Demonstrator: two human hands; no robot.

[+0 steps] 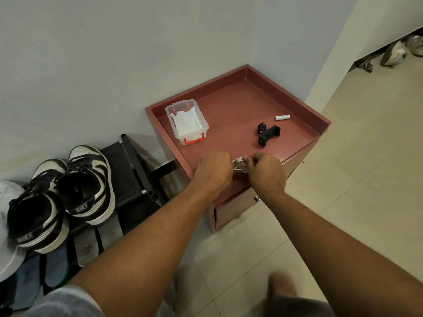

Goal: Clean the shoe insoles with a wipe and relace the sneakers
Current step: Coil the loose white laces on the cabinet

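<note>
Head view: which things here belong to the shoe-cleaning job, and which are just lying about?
Job: wipe, pinched between left hand and right hand; tub of wipes; sneakers; grey insoles.
Lying about: battery; black clamp; white cap.

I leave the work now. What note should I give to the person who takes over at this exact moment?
Hands: left hand and right hand both pinch one white bundle, probably a wipe, at the front edge of the red cabinet.
Things: open wipe box stands on the cabinet top, wipes inside. The sneakers sit on the black rack; two grey insoles lie partly under them.
Done: black laces seem threaded in both shoes.
Left: I cannot tell if the insoles are wiped; wipe them, put them back, check the laces.
</note>
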